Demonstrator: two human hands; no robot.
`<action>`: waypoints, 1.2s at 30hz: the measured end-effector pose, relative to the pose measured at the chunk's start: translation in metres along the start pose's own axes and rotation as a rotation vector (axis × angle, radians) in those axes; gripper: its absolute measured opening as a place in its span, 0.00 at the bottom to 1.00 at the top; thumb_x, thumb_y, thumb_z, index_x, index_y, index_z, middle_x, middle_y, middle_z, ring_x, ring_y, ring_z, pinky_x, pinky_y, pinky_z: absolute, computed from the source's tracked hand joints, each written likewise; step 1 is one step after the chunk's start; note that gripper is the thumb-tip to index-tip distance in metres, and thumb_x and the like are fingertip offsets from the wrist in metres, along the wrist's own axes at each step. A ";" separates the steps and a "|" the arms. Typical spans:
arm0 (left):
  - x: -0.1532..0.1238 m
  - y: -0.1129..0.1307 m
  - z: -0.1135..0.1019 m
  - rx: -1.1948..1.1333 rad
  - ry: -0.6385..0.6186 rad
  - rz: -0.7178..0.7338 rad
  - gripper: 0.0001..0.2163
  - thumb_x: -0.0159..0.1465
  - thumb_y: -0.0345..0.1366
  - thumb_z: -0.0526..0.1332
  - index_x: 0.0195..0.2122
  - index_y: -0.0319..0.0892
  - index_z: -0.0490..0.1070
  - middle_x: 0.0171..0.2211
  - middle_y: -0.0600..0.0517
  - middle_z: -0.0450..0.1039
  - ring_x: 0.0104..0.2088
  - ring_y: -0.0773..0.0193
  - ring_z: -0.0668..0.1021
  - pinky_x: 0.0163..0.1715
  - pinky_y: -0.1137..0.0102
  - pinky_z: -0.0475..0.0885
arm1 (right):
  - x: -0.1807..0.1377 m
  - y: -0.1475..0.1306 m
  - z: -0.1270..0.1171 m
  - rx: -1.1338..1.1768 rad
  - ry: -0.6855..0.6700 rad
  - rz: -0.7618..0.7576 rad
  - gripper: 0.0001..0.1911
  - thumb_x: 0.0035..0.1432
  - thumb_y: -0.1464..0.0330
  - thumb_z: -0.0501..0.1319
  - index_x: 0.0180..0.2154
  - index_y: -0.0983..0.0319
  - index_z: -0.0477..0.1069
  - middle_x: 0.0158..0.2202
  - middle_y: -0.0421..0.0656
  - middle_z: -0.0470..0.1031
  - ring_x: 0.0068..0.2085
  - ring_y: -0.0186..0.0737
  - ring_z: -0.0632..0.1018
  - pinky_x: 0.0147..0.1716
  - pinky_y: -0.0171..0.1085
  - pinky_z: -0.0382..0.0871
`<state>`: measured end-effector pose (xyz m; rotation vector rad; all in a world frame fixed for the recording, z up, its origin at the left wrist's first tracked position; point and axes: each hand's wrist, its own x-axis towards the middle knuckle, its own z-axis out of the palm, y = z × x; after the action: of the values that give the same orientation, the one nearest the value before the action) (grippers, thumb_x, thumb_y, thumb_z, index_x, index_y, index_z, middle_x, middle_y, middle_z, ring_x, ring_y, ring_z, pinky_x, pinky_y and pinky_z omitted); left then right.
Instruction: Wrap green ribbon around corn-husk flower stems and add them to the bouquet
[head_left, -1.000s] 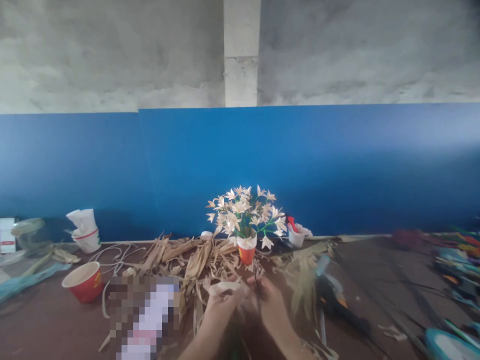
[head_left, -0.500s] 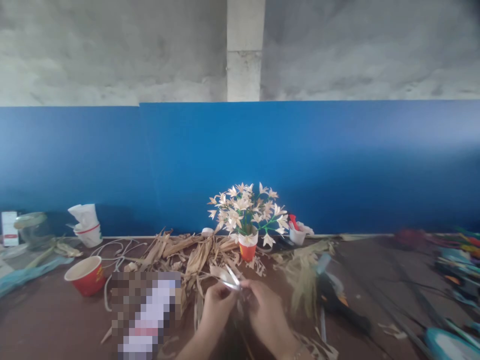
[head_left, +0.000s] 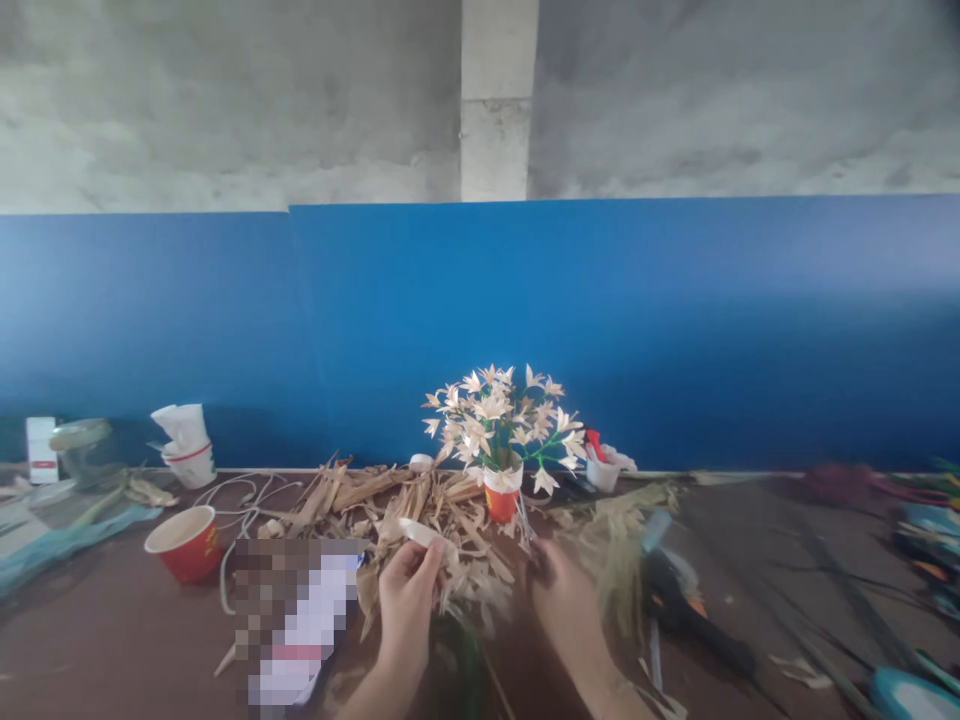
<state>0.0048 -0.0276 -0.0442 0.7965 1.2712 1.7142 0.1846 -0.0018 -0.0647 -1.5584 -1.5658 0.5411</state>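
My left hand pinches a pale, pointed piece of dried husk between thumb and fingers. In my right hand are scissors, their blades pointing up and away, apart from the piece. Just beyond them stands a red and white paper cup full of cream husk flowers on green stems. Dry brown husks lie heaped behind my left hand. Pale cut scraps show blurred between both hands.
At left are a red paper bowl, a white cable and a white cup. A pixelated light rectangle lies beside my left arm. To the right are greenish fibres, a dark glue-gun-like tool and a tape roll.
My hands have moved apart, the scissors going right, away from the husk piece, which my left hand has carried left. The view has shifted slightly.
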 end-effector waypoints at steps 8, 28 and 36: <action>0.003 -0.001 0.007 -0.151 0.153 0.021 0.15 0.44 0.45 0.69 0.23 0.38 0.68 0.18 0.55 0.71 0.20 0.67 0.73 0.21 0.73 0.68 | -0.023 -0.036 0.009 0.253 -0.346 -0.077 0.16 0.47 0.63 0.58 0.37 0.64 0.73 0.33 0.45 0.78 0.33 0.42 0.76 0.30 0.32 0.68; -0.024 0.011 0.052 -0.300 0.079 -0.121 0.13 0.43 0.40 0.70 0.26 0.38 0.72 0.22 0.53 0.75 0.24 0.64 0.77 0.25 0.72 0.71 | -0.029 -0.047 0.017 0.620 -0.286 0.026 0.24 0.41 0.49 0.62 0.24 0.65 0.72 0.22 0.43 0.72 0.26 0.37 0.71 0.23 0.31 0.65; -0.022 0.008 0.052 -0.327 0.069 -0.109 0.14 0.46 0.40 0.69 0.30 0.40 0.70 0.24 0.53 0.75 0.24 0.64 0.77 0.26 0.71 0.72 | -0.033 -0.044 0.018 0.606 -0.232 0.079 0.23 0.43 0.49 0.61 0.25 0.63 0.72 0.19 0.41 0.71 0.22 0.35 0.70 0.17 0.29 0.62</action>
<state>0.0568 -0.0263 -0.0218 0.4724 1.0215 1.8114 0.1399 -0.0347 -0.0482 -1.1193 -1.3307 1.1529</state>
